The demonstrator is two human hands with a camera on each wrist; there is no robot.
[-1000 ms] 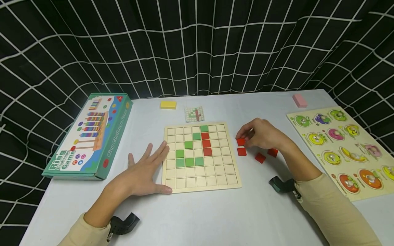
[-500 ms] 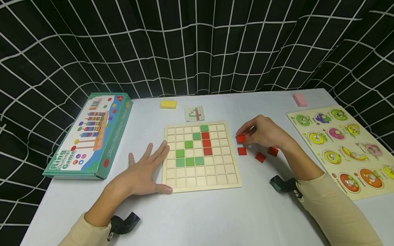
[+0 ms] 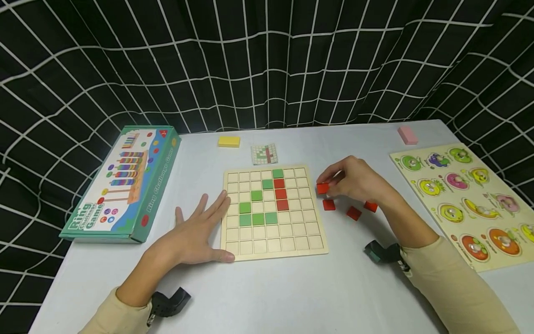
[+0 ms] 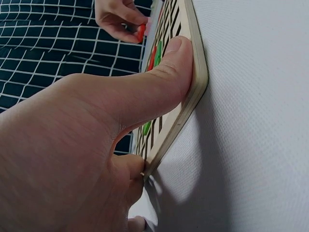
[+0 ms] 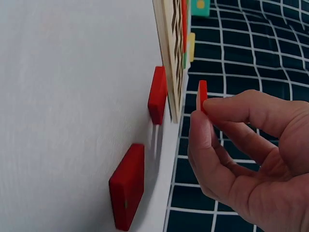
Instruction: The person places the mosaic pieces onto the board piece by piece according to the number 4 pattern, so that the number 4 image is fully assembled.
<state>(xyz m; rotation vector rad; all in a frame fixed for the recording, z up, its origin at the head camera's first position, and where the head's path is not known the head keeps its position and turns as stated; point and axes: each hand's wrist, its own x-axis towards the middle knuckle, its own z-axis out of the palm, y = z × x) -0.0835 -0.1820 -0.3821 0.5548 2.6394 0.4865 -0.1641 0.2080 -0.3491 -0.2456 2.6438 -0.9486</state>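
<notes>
My left hand lies spread at the left side of a wooden grid board. Its thumb rests on the board's near left corner, with the other fingertips along the left edge. Green tiles form a stepped outline in the grid, and a short column of red tiles stands beside them. Just right of the board, my right hand pinches a red square tile between thumb and fingers. The right wrist view shows that tile raised off the white table. Loose red tiles lie below this hand.
A small pattern card lies behind the board, near a yellow block. On the left is a ring game box. To the right are a fruit puzzle board and a pink block. A black grid curtain hangs behind.
My right hand has lifted its red tile slightly and shifted a little left toward the board. My left hand keeps its place at the board's edge.
</notes>
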